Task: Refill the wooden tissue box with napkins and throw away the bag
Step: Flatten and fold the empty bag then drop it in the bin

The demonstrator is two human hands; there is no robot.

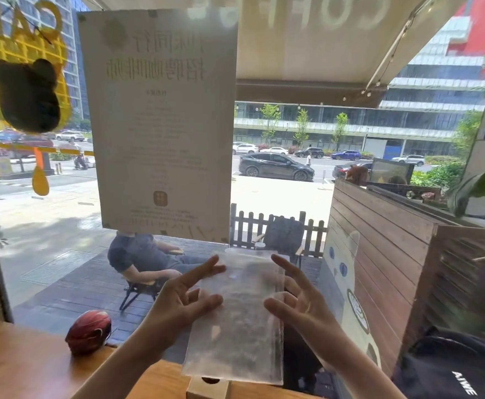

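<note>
1. Two bare hands hold one clear, rectangular plastic bag (237, 315) up in front of the window glass, above the near edge of the brown wooden bench (20, 367).
2. At the far left of the bench sits a glossy dark-red rounded object (88, 335), close against the window and well apart from the hands.
3. The left hand (182, 298) meets the bag's left edge. Its grip is spread wide: the fingers (204, 270) are fanned and pressed flat against the film rather than curled around it.
4. The bag stands nearly upright, its long axis running top to bottom and tilted slightly, the upper end toward the window and the lower end toward the person. Whether it holds anything I cannot tell; the film is cloudy.
5. Just below the bag's lower edge, the top of a light wooden tissue box (206, 388) with a dark oval opening shows at the frame's bottom.
6. The right hand (299, 308) braces the bag's right edge, its grip likewise open, fingers splayed, fingertips touching the plastic.
7. At far right lies a black bag with white lettering (451, 372).
</note>
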